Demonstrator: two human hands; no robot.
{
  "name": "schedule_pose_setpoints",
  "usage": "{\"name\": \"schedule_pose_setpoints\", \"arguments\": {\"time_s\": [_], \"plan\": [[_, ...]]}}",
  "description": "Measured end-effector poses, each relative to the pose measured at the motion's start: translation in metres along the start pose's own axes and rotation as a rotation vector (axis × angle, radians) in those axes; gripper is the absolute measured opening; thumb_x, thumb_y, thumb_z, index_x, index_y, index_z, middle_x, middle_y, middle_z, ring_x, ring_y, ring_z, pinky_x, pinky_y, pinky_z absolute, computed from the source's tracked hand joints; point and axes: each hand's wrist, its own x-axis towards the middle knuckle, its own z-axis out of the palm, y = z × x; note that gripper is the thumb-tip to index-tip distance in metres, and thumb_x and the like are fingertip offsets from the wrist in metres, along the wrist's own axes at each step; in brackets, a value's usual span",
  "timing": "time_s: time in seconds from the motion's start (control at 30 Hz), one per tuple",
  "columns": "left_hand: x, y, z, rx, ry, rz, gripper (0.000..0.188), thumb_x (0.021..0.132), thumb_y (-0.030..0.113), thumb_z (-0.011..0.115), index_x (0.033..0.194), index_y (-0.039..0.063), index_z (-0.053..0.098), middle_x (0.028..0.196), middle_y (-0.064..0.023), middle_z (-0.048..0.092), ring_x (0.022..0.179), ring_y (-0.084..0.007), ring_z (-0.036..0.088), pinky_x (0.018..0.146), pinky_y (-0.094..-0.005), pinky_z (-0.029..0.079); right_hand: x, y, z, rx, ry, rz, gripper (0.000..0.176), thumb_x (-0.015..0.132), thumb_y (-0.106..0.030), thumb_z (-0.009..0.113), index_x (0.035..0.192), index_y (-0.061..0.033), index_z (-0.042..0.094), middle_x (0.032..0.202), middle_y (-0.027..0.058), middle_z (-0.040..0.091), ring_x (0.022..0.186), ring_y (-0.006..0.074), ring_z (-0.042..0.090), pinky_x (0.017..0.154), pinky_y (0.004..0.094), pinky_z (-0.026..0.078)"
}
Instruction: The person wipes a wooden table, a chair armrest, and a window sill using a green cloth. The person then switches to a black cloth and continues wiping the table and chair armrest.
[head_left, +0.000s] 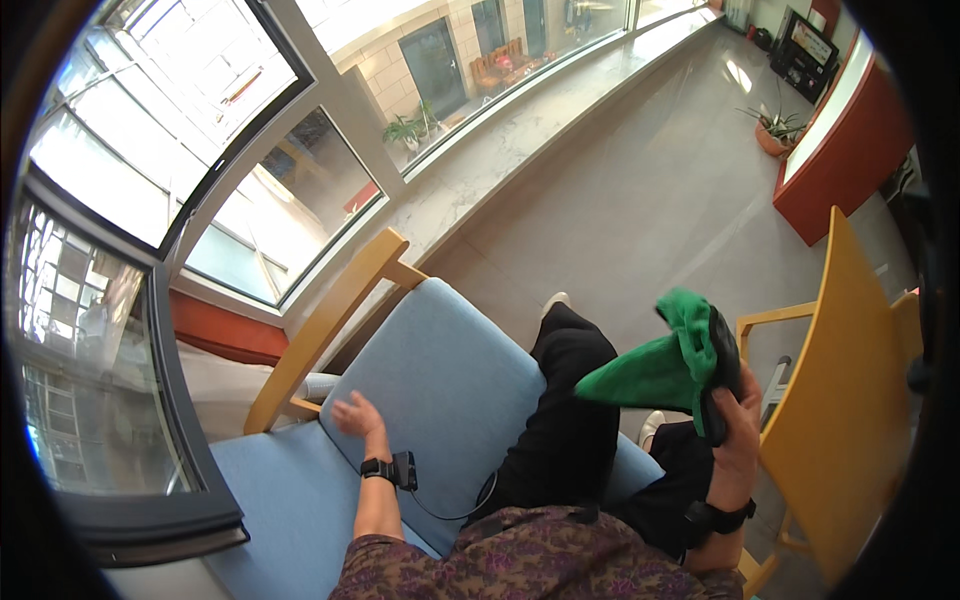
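In my right hand (737, 412) is a green cloth (652, 373) bunched around a dark, flat bar-like piece (718, 375). My fingers grip the dark piece at its near end, and a corner of the cloth hangs out to the left over my trouser leg. My left hand (357, 415) is over the blue chair seat (442, 375), close to the wooden armrest (330, 330). It holds nothing, and its fingers are loosely bent. A small black device (405, 471) with a cable is strapped to my left wrist.
An opened window sash (180, 360) juts in at my left. Ahead runs a marble sill (480, 180) below the windows. A wooden chair (810, 397) stands close on my right. Farther off are a red-orange cabinet (847, 165) and a potted plant (776, 135).
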Motion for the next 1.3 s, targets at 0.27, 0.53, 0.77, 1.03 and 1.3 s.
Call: {"name": "schedule_pose_setpoints", "arguments": {"time_s": [0.27,0.53,0.77,1.03,1.3], "plan": [[-0.006,-0.003,0.020,0.248,0.257,-0.211,0.072,0.102,0.054,0.033,0.146,-0.002,0.040,0.153,-0.0204,0.039,0.142,-0.0350,0.034,0.117,-0.0467,0.024,0.147,0.106,0.025,0.613,-0.054,0.259,0.046,0.100,-0.028,0.056,0.140,-0.0061,0.052,0.133,0.0105,0.061,0.124,0.0251,0.056,0.110,0.0433,0.039],[-0.011,0.000,0.016,0.296,0.228,-0.197,0.067,0.103,0.047,0.032,0.148,-0.002,0.038,0.156,-0.0206,0.035,0.145,-0.0332,0.031,0.119,-0.0459,0.021,0.249,0.126,0.065,0.543,-0.138,0.326,0.044,0.102,-0.032,0.052,0.142,-0.0121,0.050,0.140,0.0096,0.056,0.129,0.0282,0.052,0.112,0.0482,0.038],[-0.016,0.009,0.012,0.237,0.268,-0.183,0.069,0.102,0.046,0.031,0.147,-0.005,0.037,0.155,-0.0254,0.033,0.144,-0.0373,0.030,0.121,-0.0474,0.018,0.274,0.087,0.135,0.616,-0.313,0.350,0.043,0.104,-0.033,0.047,0.141,-0.0116,0.051,0.141,0.0108,0.056,0.132,0.0296,0.051,0.113,0.0499,0.038],[-0.017,0.021,-0.001,0.172,0.203,-0.221,0.069,0.098,0.043,0.036,0.148,-0.005,0.034,0.159,-0.0243,0.025,0.149,-0.0366,0.021,0.122,-0.0500,0.011,0.263,0.094,0.179,0.665,-0.244,0.430,0.043,0.103,-0.035,0.049,0.138,-0.0109,0.054,0.139,0.0106,0.057,0.129,0.0311,0.052,0.112,0.0500,0.038],[-0.024,0.007,0.001,0.053,0.235,-0.053,0.063,0.099,0.033,0.044,0.149,-0.003,0.031,0.159,-0.0236,0.025,0.149,-0.0369,0.020,0.121,-0.0535,0.011,0.268,0.187,0.178,0.704,-0.348,0.527,0.045,0.101,-0.034,0.051,0.138,-0.0092,0.053,0.142,0.0138,0.053,0.130,0.0352,0.049,0.112,0.0545,0.036]]}}
